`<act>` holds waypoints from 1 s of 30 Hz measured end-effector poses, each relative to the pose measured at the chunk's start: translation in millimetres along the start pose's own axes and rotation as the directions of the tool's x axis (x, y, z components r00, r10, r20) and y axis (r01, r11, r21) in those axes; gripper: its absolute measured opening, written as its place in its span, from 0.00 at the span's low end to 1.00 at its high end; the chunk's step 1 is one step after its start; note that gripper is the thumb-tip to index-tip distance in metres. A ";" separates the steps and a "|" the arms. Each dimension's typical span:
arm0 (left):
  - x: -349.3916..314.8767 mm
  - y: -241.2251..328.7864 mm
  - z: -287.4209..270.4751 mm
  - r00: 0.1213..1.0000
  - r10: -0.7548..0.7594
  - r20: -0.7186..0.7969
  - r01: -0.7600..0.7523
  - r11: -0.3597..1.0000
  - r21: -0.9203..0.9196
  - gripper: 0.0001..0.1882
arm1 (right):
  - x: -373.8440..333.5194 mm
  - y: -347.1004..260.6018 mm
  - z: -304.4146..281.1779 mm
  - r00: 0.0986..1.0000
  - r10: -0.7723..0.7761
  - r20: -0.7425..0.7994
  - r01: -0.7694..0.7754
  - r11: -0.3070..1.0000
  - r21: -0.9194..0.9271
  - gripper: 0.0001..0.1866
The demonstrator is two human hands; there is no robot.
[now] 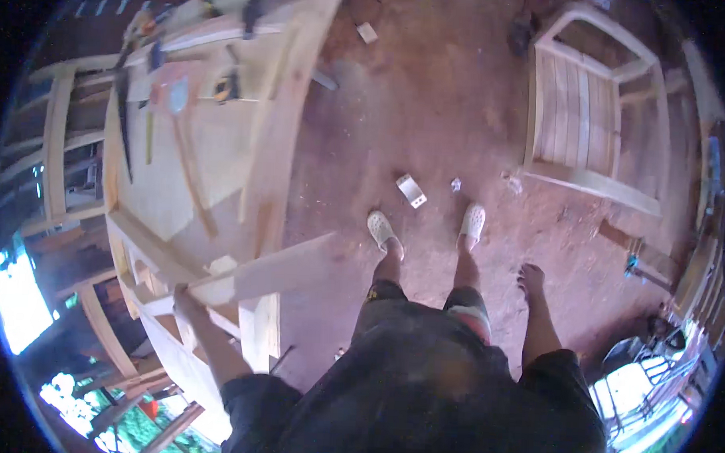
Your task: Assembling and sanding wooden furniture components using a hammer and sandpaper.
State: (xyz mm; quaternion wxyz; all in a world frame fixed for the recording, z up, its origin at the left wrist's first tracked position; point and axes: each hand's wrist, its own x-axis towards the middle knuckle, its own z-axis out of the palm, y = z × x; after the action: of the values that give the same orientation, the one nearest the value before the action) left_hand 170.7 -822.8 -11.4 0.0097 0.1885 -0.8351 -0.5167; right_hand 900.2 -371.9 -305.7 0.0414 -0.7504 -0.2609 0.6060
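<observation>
We note the wooden board (pixel 277 267) slanting rightward and away from our left hand (pixel 187 303), curled over its left part; our farther right hand (pixel 531 279) hangs empty, fingers loosely parted.

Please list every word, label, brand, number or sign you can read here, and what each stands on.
None can be read.
Tape measure on the bench: any markings are too small and blurred.
Dark shorts: the small yellow mark is too blurred to read.
Whitish block on the floor: dark spots, no legible text.
Pale board at the left hand: no lettering visible.
</observation>
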 end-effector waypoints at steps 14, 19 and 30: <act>-80.3 4.4 65.0 0.991 -0.096 -0.094 0.132 0.830 0.543 0.16 | 380.3 116.2 429.9 0.950 -0.052 0.309 0.161 0.927 -0.338 0.22; -94.6 4.2 85.3 0.979 -0.098 -0.179 0.187 0.782 0.595 0.16 | 426.2 144.8 484.0 0.882 0.142 0.449 0.108 0.867 -0.486 0.29; -60.1 34.3 33.5 0.987 -0.136 0.082 0.111 0.961 0.254 0.16 | 136.7 27.1 249.4 0.895 0.237 0.378 -0.316 0.935 0.160 0.17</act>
State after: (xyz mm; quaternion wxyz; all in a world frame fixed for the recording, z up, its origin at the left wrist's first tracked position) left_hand 209.0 -760.9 13.4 -0.0874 0.2143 -0.8793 -0.4162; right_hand 694.9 -398.1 -502.7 -0.0114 -0.6499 -0.0864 0.7550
